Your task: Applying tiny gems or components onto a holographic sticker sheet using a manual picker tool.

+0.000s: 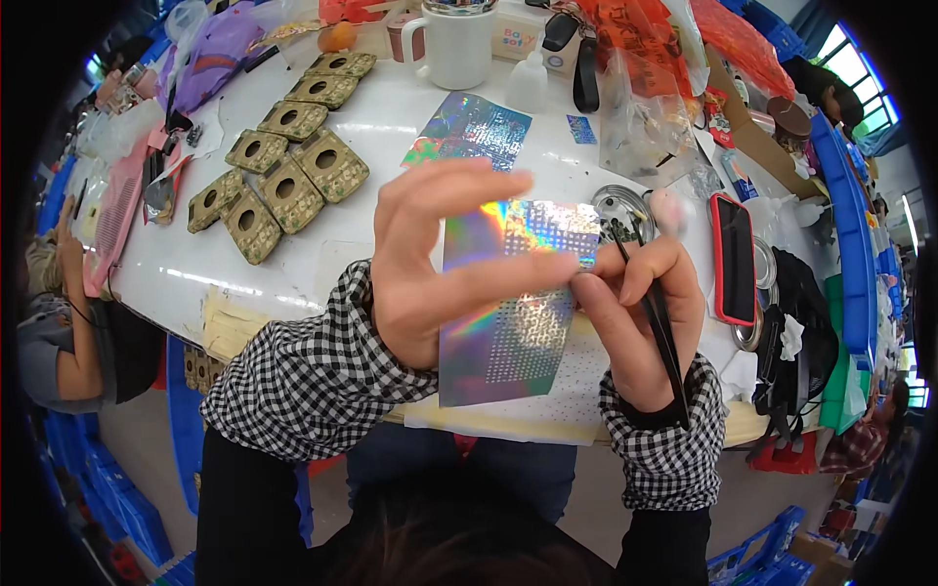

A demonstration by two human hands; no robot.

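Note:
A shiny holographic sheet (pixel 523 337) with rows of small marks hangs tilted over the near table edge. My left hand (pixel 415 249) reaches across its front with fingers stretched apart, slightly blurred. One long finger of it ends close to my right thumb. Any contact behind the sheet is hidden. My right hand (pixel 650 313) pinches the sheet's right edge between thumb and forefinger. Black tweezers (pixel 662 337) are also tucked in that hand, pointing up past the knuckles. A second holographic sheet (pixel 474 132) lies flat farther back, with a small scrap (pixel 581 129) to its right.
Several camouflage-patterned pieces with round holes (pixel 286 188) lie at the left. Behind stand a white mug (pixel 459 49) and a small squeeze bottle (pixel 528 85). A round metal dish (pixel 620 207) and a red-cased phone (pixel 733 259) are at the right. Another person's arm (pixel 73 293) shows far left.

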